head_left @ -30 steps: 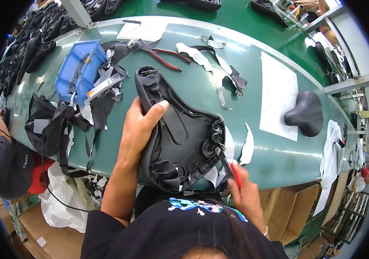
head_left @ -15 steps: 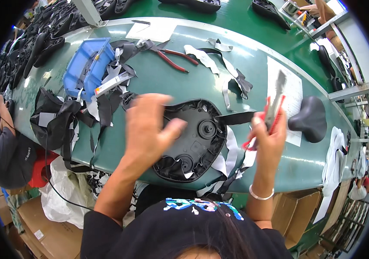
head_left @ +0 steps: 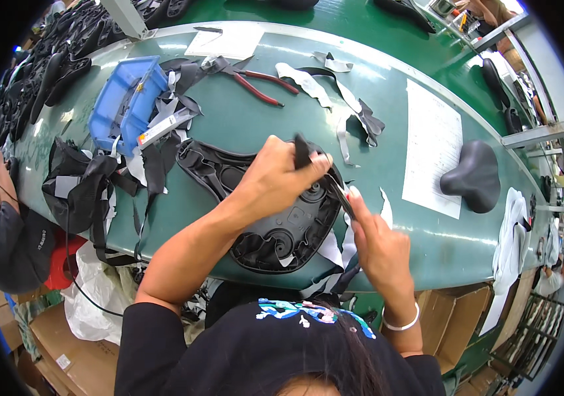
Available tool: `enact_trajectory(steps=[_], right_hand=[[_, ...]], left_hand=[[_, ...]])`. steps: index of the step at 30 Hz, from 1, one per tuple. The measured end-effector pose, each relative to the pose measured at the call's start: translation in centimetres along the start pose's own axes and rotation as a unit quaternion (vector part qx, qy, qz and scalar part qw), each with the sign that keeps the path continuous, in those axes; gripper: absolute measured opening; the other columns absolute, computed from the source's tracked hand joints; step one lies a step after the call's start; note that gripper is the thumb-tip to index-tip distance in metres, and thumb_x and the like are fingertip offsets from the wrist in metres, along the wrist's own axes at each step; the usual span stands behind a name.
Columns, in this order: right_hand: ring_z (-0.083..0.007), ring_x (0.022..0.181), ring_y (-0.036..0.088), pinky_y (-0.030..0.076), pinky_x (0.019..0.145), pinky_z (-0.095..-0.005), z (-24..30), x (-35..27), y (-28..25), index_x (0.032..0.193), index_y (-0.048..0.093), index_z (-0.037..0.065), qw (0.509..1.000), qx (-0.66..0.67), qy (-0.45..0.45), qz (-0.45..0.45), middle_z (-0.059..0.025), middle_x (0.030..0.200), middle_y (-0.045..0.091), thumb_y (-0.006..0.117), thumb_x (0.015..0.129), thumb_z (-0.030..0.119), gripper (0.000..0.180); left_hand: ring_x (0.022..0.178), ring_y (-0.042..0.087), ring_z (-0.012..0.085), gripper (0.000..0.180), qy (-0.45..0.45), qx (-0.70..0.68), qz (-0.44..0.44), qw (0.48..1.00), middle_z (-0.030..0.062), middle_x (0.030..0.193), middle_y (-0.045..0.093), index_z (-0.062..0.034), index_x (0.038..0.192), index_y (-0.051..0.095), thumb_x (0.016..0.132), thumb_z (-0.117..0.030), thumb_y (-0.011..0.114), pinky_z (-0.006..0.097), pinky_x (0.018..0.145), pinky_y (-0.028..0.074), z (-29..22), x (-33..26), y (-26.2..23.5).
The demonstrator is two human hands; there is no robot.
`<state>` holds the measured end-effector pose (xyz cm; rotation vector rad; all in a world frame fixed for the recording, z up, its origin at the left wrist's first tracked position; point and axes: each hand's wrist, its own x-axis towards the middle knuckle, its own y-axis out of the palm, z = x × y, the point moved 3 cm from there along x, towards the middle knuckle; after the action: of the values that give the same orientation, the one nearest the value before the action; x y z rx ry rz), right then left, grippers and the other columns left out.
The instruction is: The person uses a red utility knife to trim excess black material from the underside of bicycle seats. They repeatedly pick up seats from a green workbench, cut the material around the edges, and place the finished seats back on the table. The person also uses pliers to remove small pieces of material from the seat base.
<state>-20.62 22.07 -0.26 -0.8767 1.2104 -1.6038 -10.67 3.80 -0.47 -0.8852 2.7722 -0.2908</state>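
Observation:
An upturned black bicycle saddle lies on the green table in front of me, its hollow underside and plastic base facing up. My left hand is closed over its far right rim, pinching a strip of black cover material that stands up from the edge. Close to the same rim, my right hand grips red-handled scissors, the blades angled toward the strip. My fingers hide most of the handles, and I cannot tell whether the blades touch the material.
Left of the saddle stand a blue bin and black fabric scraps. Red-handled pliers and white offcuts lie beyond it. At right are a paper sheet and another saddle. A co-worker sits at far left.
My left hand has moved right and taken hold of the black strip. My right hand has brought the scissors down and left to the saddle's rim, from pointing up over the table.

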Motion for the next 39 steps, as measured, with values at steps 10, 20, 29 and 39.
enact_trajectory(steps=[10,20,29,39], right_hand=[[-0.0316,0.054,0.058,0.047,0.052,-0.037,0.0,-1.1,-1.7,0.127,0.056,0.01,0.972,0.173,0.032,-0.155,-0.0168,0.086,0.067,0.06,0.081,0.003,0.046],[-0.0233,0.042,0.05,0.038,0.041,-0.0371,1.9,-1.0,-0.8,0.132,0.051,0.018,0.996,-0.084,-0.041,-0.005,-0.0077,0.055,0.048,0.061,0.081,0.01,0.054],[-0.0327,0.045,0.054,0.037,0.042,-0.044,3.4,-4.4,-2.2,0.13,0.05,0.015,0.994,-0.02,0.048,0.091,-0.0134,0.057,0.057,0.057,0.086,0.017,0.045],[-0.0294,0.047,0.054,0.04,0.044,-0.0415,-1.7,2.8,1.5,0.138,0.042,0.018,0.996,-0.017,-0.054,-0.062,-0.0101,0.059,0.056,0.059,0.084,0.016,0.056]], left_hand=[[0.083,0.063,0.0284,0.045,0.098,0.063,-0.165,0.979,0.0114,0.086,0.064,0.0008,0.108,0.054,0.097,-0.041,0.045,0.036,0.072,0.046,2.1,1.2,-3.8],[0.061,0.058,0.0365,0.037,0.037,0.434,-0.156,0.887,0.0149,0.067,0.061,-0.0069,0.088,0.061,0.096,-0.038,0.044,0.045,0.057,0.044,3.8,-2.0,-3.3],[0.059,0.059,0.0362,0.04,-0.07,0.43,-0.12,0.892,0.0139,0.066,0.062,-0.0051,0.075,0.055,0.096,-0.038,0.045,0.047,0.064,0.045,4.1,-3.5,-3.3],[0.103,0.055,0.0209,0.054,-0.024,-0.007,-0.03,0.999,0.0182,0.112,0.055,0.0079,0.123,0.038,0.084,-0.019,0.064,0.032,0.092,0.044,1.3,-1.0,-8.2]])
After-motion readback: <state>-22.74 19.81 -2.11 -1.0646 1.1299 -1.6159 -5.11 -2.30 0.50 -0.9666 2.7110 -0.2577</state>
